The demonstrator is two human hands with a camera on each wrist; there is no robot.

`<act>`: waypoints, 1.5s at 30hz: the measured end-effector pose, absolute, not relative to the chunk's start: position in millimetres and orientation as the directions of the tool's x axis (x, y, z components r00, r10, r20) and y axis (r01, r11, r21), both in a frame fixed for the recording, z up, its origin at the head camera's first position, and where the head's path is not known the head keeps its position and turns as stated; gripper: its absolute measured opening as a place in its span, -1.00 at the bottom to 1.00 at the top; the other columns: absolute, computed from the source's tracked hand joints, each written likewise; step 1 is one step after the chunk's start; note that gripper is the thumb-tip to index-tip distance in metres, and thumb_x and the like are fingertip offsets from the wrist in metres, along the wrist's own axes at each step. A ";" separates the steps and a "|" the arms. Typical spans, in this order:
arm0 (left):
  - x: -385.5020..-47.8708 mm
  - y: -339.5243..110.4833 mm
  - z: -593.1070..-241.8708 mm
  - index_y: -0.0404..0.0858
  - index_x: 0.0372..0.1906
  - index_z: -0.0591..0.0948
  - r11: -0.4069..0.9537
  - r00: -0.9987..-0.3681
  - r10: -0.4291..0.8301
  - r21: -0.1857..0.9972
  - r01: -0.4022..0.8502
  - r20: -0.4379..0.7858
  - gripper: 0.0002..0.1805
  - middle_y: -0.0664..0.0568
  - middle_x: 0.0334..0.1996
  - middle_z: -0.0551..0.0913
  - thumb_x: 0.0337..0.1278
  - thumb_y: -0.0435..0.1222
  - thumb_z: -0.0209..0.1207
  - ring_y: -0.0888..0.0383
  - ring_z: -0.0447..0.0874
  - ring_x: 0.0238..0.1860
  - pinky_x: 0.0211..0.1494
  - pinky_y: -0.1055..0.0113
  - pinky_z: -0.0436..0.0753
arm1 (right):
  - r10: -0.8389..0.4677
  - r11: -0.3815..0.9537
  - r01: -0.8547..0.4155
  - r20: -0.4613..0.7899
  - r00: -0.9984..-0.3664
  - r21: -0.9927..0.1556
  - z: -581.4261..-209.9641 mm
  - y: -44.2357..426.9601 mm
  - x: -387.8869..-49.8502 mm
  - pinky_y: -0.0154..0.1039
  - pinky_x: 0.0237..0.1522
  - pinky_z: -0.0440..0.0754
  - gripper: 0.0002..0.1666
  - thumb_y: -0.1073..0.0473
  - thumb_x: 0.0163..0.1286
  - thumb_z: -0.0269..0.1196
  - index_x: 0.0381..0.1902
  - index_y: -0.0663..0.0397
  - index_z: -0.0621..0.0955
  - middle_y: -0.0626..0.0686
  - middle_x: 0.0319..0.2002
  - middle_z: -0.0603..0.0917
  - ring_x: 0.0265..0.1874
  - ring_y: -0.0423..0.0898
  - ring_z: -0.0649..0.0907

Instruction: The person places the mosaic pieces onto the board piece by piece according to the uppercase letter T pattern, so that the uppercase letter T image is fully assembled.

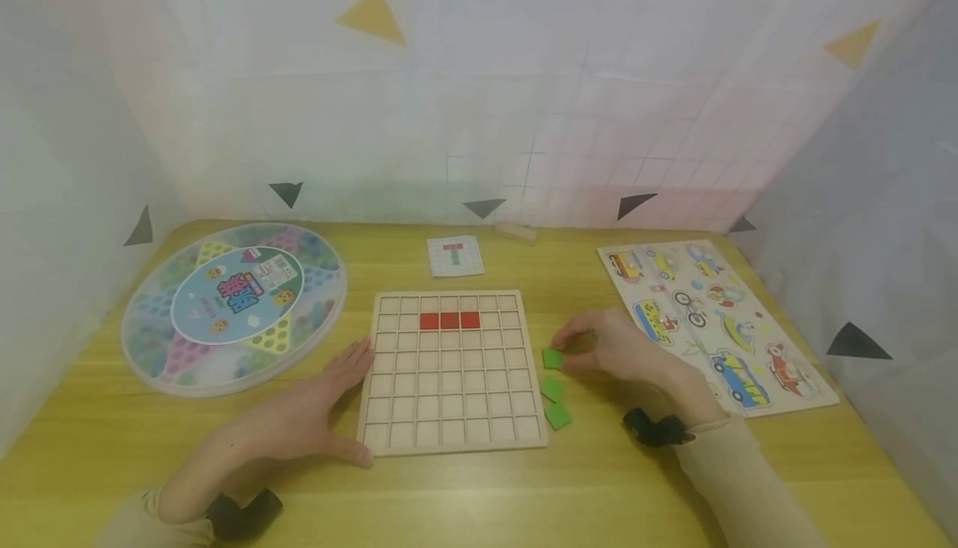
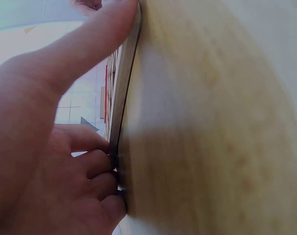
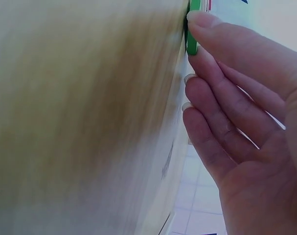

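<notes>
Two digits of the right hand (image 1: 619,350) pinch a green tile (image 1: 550,358) just beside the grid board (image 1: 451,382), whose left edge the spread left hand (image 1: 305,417) touches. Probably light and stiff, the tile seems best held by opposite edges.

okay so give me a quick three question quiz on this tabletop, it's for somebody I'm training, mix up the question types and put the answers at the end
1. Multiple choice: how many red tiles sit in the grid board?
A) two
B) three
C) five

2. True or false: the left hand is at the board's left edge.

3. Fill in the blank: the thumb of the right hand touches a ____ tile beside the board.

Key: 1. B; 2. True; 3. green
</notes>
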State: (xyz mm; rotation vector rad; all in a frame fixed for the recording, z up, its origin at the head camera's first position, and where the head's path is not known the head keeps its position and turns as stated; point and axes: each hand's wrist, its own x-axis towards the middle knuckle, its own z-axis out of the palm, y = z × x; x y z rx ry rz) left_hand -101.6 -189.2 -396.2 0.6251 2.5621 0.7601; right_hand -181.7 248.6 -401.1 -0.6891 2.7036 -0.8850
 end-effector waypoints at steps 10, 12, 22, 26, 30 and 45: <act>-102.9 -189.7 -398.7 -0.24 0.60 -0.01 0.751 -0.820 0.521 0.583 0.310 -0.235 0.42 -0.03 0.63 -0.25 -0.32 0.34 0.41 -0.12 -0.28 0.61 0.57 -0.13 0.01 | -0.495 0.711 -0.371 -0.050 -0.868 -0.598 -401.3 248.2 -181.8 -0.03 0.12 0.64 -0.69 0.08 0.12 0.53 -0.15 -0.21 0.74 -0.24 -0.18 0.76 -0.07 -0.16 0.70; -102.9 -189.9 -398.8 -0.25 0.60 -0.01 0.749 -0.820 0.523 0.586 0.311 -0.234 0.42 -0.04 0.63 -0.25 -0.32 0.34 0.42 -0.12 -0.28 0.61 0.57 -0.13 0.01 | -0.493 0.711 -0.367 -0.053 -0.869 -0.600 -400.9 248.2 -181.6 -0.02 0.13 0.64 -0.69 0.08 0.12 0.53 -0.15 -0.21 0.74 -0.24 -0.17 0.76 -0.06 -0.16 0.70; -102.9 -190.1 -397.4 -0.26 0.60 -0.02 0.742 -0.818 0.527 0.595 0.309 -0.232 0.42 -0.06 0.63 -0.25 -0.31 0.33 0.42 -0.14 -0.29 0.61 0.57 -0.15 0.00 | -0.494 0.704 -0.369 -0.045 -0.868 -0.607 -399.9 247.8 -180.8 -0.01 0.13 0.63 -0.70 0.10 0.13 0.52 -0.15 -0.19 0.74 -0.23 -0.17 0.76 -0.06 -0.15 0.70; -102.8 -189.8 -397.7 -0.26 0.60 -0.01 0.745 -0.819 0.524 0.593 0.305 -0.236 0.42 -0.05 0.63 -0.25 -0.31 0.33 0.42 -0.13 -0.29 0.61 0.57 -0.14 0.00 | -0.493 0.704 -0.368 -0.045 -0.869 -0.607 -400.2 247.7 -180.8 -0.02 0.13 0.64 -0.70 0.10 0.13 0.52 -0.14 -0.19 0.74 -0.23 -0.17 0.76 -0.06 -0.15 0.70; -102.5 -189.7 -397.9 -0.26 0.60 0.00 0.745 -0.820 0.523 0.593 0.305 -0.234 0.41 -0.05 0.63 -0.24 -0.32 0.33 0.42 -0.13 -0.28 0.61 0.57 -0.15 0.01 | -0.493 0.706 -0.369 -0.045 -0.869 -0.604 -400.8 248.0 -181.3 -0.03 0.12 0.64 -0.70 0.10 0.13 0.52 -0.14 -0.19 0.74 -0.23 -0.17 0.76 -0.07 -0.16 0.70; -102.5 -190.2 -398.4 -0.25 0.60 0.00 0.751 -0.821 0.520 0.585 0.307 -0.236 0.41 -0.05 0.63 -0.24 -0.31 0.35 0.40 -0.13 -0.27 0.61 0.57 -0.15 0.02 | -0.483 0.701 -0.377 -0.014 -0.875 -0.606 -400.1 247.1 -180.4 0.01 0.14 0.63 -0.68 0.10 0.15 0.51 -0.12 -0.14 0.73 -0.20 -0.16 0.77 -0.06 -0.14 0.72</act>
